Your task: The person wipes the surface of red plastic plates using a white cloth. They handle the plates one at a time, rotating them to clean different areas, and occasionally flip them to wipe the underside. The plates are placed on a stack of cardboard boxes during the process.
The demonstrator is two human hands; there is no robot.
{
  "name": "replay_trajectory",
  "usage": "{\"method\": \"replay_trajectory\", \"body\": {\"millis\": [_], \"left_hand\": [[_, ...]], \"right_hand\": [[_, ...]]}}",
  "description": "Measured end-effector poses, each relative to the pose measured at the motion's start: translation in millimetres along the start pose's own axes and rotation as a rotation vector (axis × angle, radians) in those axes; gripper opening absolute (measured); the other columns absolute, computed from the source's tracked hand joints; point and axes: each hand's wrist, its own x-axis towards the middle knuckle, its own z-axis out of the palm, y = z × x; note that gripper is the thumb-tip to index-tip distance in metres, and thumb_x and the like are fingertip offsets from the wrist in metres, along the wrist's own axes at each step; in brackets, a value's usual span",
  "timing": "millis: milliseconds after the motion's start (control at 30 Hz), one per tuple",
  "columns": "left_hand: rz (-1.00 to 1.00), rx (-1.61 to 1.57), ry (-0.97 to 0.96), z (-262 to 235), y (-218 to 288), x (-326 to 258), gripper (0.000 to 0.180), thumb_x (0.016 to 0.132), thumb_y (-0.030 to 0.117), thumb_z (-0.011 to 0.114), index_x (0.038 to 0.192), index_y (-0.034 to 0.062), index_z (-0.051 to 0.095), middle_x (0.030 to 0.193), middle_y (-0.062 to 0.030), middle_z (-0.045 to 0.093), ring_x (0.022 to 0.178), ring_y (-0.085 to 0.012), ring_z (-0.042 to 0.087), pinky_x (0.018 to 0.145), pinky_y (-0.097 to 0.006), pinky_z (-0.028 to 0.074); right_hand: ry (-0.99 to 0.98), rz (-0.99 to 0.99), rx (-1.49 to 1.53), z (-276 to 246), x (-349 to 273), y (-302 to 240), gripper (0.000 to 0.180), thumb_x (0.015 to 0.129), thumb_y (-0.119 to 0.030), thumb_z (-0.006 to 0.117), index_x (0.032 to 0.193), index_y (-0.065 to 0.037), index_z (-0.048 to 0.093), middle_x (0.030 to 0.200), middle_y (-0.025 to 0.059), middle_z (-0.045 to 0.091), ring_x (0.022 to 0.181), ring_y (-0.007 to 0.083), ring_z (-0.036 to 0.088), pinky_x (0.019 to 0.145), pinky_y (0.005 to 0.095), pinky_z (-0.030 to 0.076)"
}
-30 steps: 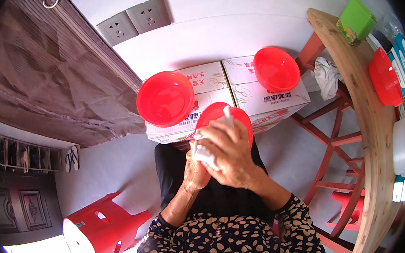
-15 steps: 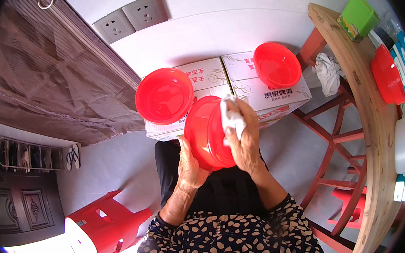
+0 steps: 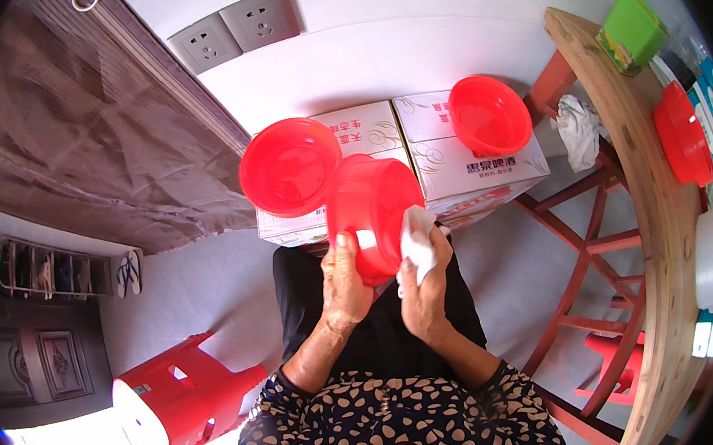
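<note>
Here we are, looking straight down: the left hand (image 3: 343, 287) has a firm grip on the red bowl (image 3: 370, 214), thumb hooked over the near rim, the bowl tipped on its side above the lap and just in front of the cardboard boxes (image 3: 419, 159). The right hand (image 3: 424, 289) is clamped on a bunched white cloth (image 3: 415, 247), pressing it against the bowl's right flank.

To do this well, I'd say the left hand should hold the rim steady while the cloth sweeps round the wall in even strokes, turning the bowl bit by bit so no patch gets missed.

Room to move? Tight ahead: a second red bowl (image 3: 289, 166) sits on the left box, near its front edge, almost touching the held one, and a third red bowl (image 3: 489, 114) rests on the right box. The wooden bench (image 3: 621, 140) curves down the right side with its red frame below. The red stool (image 3: 181, 395) stands well apart on the floor, lower left. Open space lies toward the lap.
</note>
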Motion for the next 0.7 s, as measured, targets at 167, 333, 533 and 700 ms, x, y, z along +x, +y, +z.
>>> {"method": "replay_trajectory", "body": {"millis": [167, 333, 533, 700], "left_hand": [[0.045, 0.008, 0.003, 3, -11, -5, 0.037, 0.1, 0.033, 0.042, 0.117, 0.003, 0.057, 0.106, -0.0047, 0.064, 0.093, -0.0097, 0.059, 0.081, -0.026, 0.049], [-0.04, 0.32, -0.163, 13, -2, -23, 0.031, 0.098, 0.027, 0.05, 0.116, 0.0036, 0.06, 0.098, 0.0049, 0.06, 0.089, -0.0043, 0.049, 0.08, -0.023, 0.044], [0.173, 0.772, -0.427, 12, 14, -26, 0.028, 0.094, 0.023, 0.057, 0.107, -0.0012, 0.062, 0.087, -0.0063, 0.063, 0.078, -0.0136, 0.056, 0.071, -0.026, 0.046], [0.554, 1.108, -0.526, 15, 22, -20, 0.029, 0.085, 0.024, 0.064, 0.107, 0.0051, 0.064, 0.121, -0.01, 0.06, 0.104, -0.031, 0.061, 0.082, -0.039, 0.053]], "right_hand": [[-0.045, -0.418, -0.291, -6, 12, -17, 0.06, 0.08, -0.007, 0.061, 0.136, 0.001, 0.04, 0.134, 0.026, 0.035, 0.121, 0.0413, 0.035, 0.102, 0.0502, 0.028], [-0.065, -0.326, -0.156, -28, 61, -23, 0.042, 0.087, -0.01, 0.055, 0.128, -0.003, 0.049, 0.122, 0.018, 0.046, 0.113, 0.0336, 0.042, 0.097, 0.0424, 0.033], [-0.092, 0.273, 0.151, -48, 100, -5, 0.03, 0.098, -0.026, 0.045, 0.112, -0.002, 0.057, 0.105, 0.0118, 0.06, 0.083, 0.019, 0.058, 0.076, 0.0325, 0.048], [-0.005, 0.0, -0.127, -33, 137, 61, 0.029, 0.093, -0.023, 0.055, 0.115, -0.005, 0.056, 0.108, 0.0157, 0.057, 0.099, 0.0254, 0.054, 0.084, 0.0384, 0.042]]}}
